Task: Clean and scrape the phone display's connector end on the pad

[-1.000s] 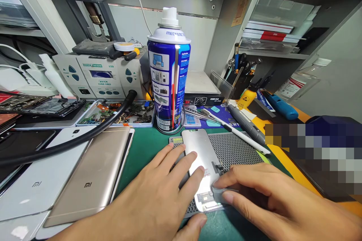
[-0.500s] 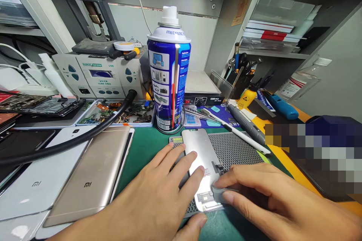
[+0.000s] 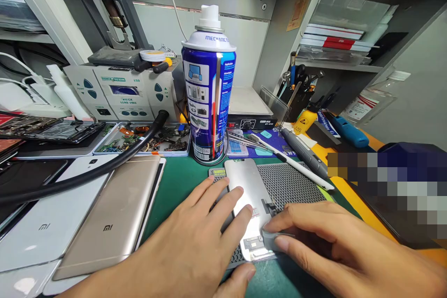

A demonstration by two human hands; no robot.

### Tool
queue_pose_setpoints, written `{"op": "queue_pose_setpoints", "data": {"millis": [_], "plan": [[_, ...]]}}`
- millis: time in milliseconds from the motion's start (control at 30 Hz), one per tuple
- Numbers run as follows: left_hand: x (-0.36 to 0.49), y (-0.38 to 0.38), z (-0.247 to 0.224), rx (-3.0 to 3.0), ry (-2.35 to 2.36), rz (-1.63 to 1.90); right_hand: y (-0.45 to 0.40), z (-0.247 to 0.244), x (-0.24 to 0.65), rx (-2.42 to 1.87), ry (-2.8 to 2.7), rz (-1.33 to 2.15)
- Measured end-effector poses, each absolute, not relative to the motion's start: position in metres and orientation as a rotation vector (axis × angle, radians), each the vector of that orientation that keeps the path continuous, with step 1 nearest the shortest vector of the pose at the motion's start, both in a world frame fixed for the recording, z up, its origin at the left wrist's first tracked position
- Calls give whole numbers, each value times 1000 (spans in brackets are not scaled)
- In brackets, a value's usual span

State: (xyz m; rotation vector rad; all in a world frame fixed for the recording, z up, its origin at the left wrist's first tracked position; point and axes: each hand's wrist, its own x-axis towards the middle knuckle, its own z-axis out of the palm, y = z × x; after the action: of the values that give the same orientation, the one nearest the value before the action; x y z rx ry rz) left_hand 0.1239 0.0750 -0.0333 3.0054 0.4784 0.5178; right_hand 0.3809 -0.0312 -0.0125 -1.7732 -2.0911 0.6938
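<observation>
A phone screen assembly [image 3: 249, 186] with a silvery metal back lies on a grey honeycomb mat [image 3: 279, 179], its flex cable [image 3: 269, 208] near the right edge. Across its left side rests my left hand [image 3: 199, 233], fingers spread and fingertips touching the metal. Between thumb and forefinger, my right hand [image 3: 321, 242] pinches a small thin grey piece [image 3: 270, 240], whose tip meets the screen's lower right edge. Its other end is hidden behind my fingers, and I cannot tell its exact kind.
A spray can [image 3: 208, 93] stands just behind the mat. Several phones [image 3: 108, 219] lie at left under a black hose [image 3: 104, 167]. A hot-air station [image 3: 122, 93] and a tray of circuit boards [image 3: 167, 142] are behind them. A white brush [image 3: 296, 165] and a grey pen-shaped tool [image 3: 303, 151] lie right.
</observation>
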Motion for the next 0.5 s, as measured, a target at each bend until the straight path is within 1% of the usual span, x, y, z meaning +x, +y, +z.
{"op": "queue_pose_setpoints", "data": {"millis": [500], "plan": [[126,73,-31,2985,478,508,-32,-13,382,-1759,-2098,687]]}}
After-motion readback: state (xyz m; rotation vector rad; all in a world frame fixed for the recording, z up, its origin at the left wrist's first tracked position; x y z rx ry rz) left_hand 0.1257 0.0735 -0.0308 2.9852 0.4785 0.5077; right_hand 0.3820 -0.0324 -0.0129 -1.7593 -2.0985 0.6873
